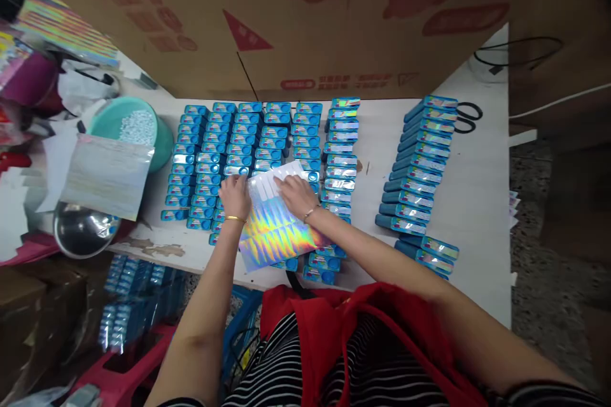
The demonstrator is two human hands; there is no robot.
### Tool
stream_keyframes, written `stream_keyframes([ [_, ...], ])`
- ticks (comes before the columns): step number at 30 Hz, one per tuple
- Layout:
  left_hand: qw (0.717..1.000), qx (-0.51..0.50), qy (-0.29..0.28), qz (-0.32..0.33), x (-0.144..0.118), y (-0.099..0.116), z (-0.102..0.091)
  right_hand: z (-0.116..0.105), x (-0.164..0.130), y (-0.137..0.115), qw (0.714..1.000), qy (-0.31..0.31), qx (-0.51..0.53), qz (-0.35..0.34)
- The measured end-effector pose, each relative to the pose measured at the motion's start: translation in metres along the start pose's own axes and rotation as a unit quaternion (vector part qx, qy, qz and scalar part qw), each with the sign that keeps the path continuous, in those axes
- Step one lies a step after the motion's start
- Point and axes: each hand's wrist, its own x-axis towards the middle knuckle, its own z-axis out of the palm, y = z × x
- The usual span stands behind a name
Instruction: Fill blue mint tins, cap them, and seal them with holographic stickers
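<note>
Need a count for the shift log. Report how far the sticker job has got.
Looks done: boxes with shiny labels in the middle column and right row. In hand: both hands, left and right, work on the sticker sheet. Seemingly left: the plain blue boxes.

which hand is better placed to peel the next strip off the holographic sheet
Probably the right hand: its fingers lie on the white peeled end of the holographic sticker sheet. The left hand presses the sheet's left edge over the blue cases, steadying it.
</note>
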Motion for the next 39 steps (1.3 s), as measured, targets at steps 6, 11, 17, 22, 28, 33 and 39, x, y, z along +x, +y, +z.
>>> stream_keyframes([
  [6,0.992,0.047,-0.048,0.106,0.004,-0.018,0.008,0.029,0.031,-0.02,0.997,-0.066,-0.038,0.028],
  [11,0.989,0.029,-0.043,0.139,0.003,-0.025,0.009,0.035,0.029,-0.018,0.996,-0.064,-0.048,0.033],
  [17,0.99,-0.064,-0.019,0.124,-0.032,-0.005,-0.018,0.037,0.033,-0.018,0.997,-0.049,-0.033,0.043],
  [22,0.945,-0.297,0.121,-0.062,-0.089,0.039,-0.06,0.024,0.011,-0.017,0.979,0.056,0.192,0.045],
  [28,0.79,-0.569,0.086,-0.213,-0.126,0.091,-0.056,0.005,-0.09,-0.03,0.861,0.112,0.485,0.108],
  [33,0.764,-0.598,-0.075,-0.232,-0.153,0.13,-0.016,-0.004,-0.168,-0.007,0.83,0.154,0.504,0.181],
  [39,0.877,-0.47,-0.075,-0.064,-0.159,0.162,0.022,-0.001,-0.205,0.046,0.878,0.196,0.37,0.231],
])
